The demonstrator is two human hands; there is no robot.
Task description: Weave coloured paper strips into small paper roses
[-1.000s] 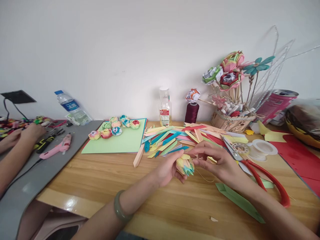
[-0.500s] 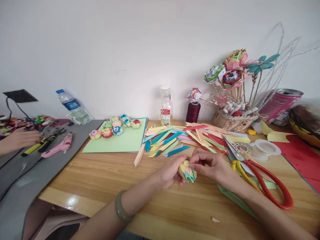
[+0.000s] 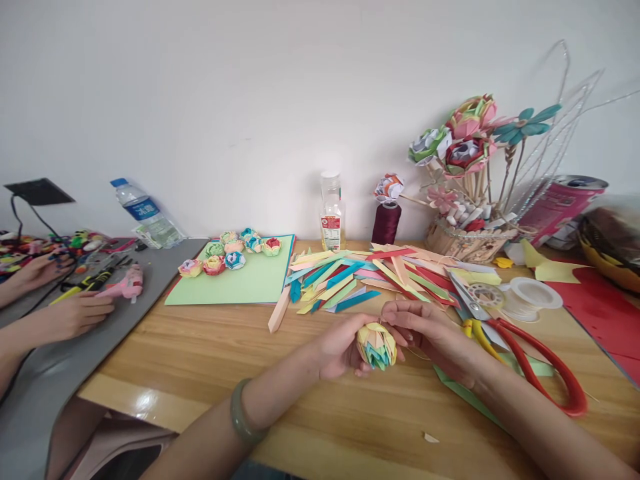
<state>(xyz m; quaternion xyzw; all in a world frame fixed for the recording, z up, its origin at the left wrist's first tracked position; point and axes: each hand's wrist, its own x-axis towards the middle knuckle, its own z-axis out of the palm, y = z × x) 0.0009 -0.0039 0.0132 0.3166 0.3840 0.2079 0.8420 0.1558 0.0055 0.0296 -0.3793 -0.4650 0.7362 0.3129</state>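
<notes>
A folded-paper flower (image 3: 379,347) in yellow, peach and blue-green is held above the wooden table by my left hand (image 3: 341,348), whose fingers wrap its left side and underside. My right hand (image 3: 417,327) is pinched at the flower's upper right edge, on what looks like a thin thread; a loop of it hangs beside the flower. Behind both hands lies a pile of folded paper strips (image 3: 335,280) in many colors. Scissors (image 3: 530,360) with red and yellow handles rest right of my right hand, beside a white spool (image 3: 533,297).
Several finished paper flowers (image 3: 235,260) sit on green paper (image 3: 250,287). Another person's hands (image 3: 75,317) are at the left, one on a pink glue gun (image 3: 125,283). A glass bottle (image 3: 332,217), purple thread cone (image 3: 387,223) and flower basket (image 3: 470,241) stand behind.
The flower has turned so more of its blue-green petals show. My right hand has shifted slightly up from its petals. At the left, the other person's second hand has reached the glue gun.
</notes>
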